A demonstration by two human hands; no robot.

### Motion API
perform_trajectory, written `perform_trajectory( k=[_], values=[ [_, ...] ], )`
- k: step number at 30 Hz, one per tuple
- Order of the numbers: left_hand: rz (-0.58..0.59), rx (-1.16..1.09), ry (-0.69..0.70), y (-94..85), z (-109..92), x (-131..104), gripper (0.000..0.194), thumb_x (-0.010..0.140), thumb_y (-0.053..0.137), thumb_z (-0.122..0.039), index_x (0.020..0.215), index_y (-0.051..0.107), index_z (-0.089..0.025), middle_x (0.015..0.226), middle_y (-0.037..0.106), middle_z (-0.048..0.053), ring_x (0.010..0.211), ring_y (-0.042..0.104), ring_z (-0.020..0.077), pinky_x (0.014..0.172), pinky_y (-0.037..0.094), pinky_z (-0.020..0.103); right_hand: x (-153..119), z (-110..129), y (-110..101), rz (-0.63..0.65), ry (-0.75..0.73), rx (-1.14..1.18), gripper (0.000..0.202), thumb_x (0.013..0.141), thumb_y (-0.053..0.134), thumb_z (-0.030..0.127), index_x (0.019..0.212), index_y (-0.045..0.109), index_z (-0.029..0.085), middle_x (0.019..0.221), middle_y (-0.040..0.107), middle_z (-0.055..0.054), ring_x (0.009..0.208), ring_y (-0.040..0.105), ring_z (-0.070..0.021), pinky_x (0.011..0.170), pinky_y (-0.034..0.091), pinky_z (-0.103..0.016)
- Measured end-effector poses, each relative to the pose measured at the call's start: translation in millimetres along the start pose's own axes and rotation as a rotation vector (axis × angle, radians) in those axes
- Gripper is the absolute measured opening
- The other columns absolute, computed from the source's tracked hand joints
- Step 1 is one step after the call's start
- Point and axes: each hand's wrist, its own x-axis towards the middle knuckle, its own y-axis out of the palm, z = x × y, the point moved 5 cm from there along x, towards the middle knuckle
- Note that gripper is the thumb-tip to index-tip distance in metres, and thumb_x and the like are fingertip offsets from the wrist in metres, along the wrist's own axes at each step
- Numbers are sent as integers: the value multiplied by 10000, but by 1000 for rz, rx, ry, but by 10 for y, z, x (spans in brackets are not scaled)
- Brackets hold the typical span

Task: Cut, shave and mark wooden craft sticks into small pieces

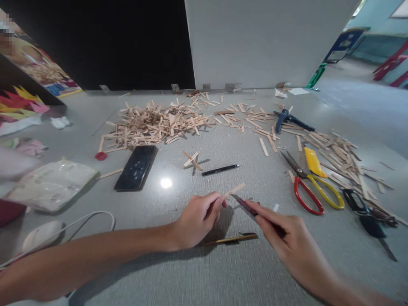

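My left hand (199, 219) pinches one end of a thin wooden stick (237, 188), which points up and to the right. In my right hand (291, 240) is a craft knife (244, 204), its blade tip at the stick's lower edge. Whether the blade is cutting in, I cannot tell. Below the hands lies a gold-coloured pen (232, 240), its left end close under my left wrist. Beyond them are a black pen (220, 170) and a small cross of wooden sticks (192, 160).
A big heap of wooden sticks (159, 123) lies at the back. Scissors (307, 180), a yellow cutter (314, 161), a dark blue clamp-like tool (283, 119) and keys (371, 225) lie right. Left are a phone (136, 168), a plastic packet (57, 182) and a white mouse-like device (43, 235).
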Motion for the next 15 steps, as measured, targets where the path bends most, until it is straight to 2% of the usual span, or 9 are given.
perform_trajectory(
  k=[3, 6, 11, 13, 15],
  values=[
    [11, -10, 11, 8, -2, 0, 336, 1105, 390, -325, 883, 607, -194, 548, 532, -77, 460, 473, 96, 526, 360, 208, 20, -2, 8, 7, 7, 15, 418, 1039, 538, 296, 1327, 816, 178, 992, 884, -65, 661, 796, -168, 611, 639, -214],
    [24, -62, -2, 2, -4, 16, 349, 1108, 383, -333, 871, 599, -194, 542, 543, -71, 461, 473, 97, 530, 373, 207, 36, -13, 12, 33, 22, 51, 418, 1035, 544, 310, 1323, 820, 187, 902, 877, -56, 595, 759, -163, 531, 602, -211],
    [73, -210, -64, 1, 17, 25, 392, 1108, 380, -400, 853, 595, -195, 550, 562, -55, 467, 472, 103, 497, 378, 198, 29, -10, -10, 6, 22, 74, 402, 1011, 585, 319, 1284, 837, 165, 926, 874, -89, 639, 748, -172, 613, 616, -239],
    [69, -199, -52, 6, 16, 15, 383, 1104, 386, -384, 859, 606, -188, 546, 565, -56, 456, 465, 99, 488, 370, 194, 12, 6, -1, 0, 32, 68, 403, 997, 597, 323, 1277, 840, 163, 847, 850, -89, 547, 655, -147, 529, 556, -234],
    [44, -143, -19, 12, 5, 5, 364, 1098, 395, -346, 872, 625, -177, 539, 566, -60, 443, 454, 90, 483, 351, 189, -6, 12, 28, 25, 88, 106, 420, 994, 589, 338, 1283, 838, 163, 664, 750, -51, 452, 493, -117, 418, 423, -223]
  ],
)
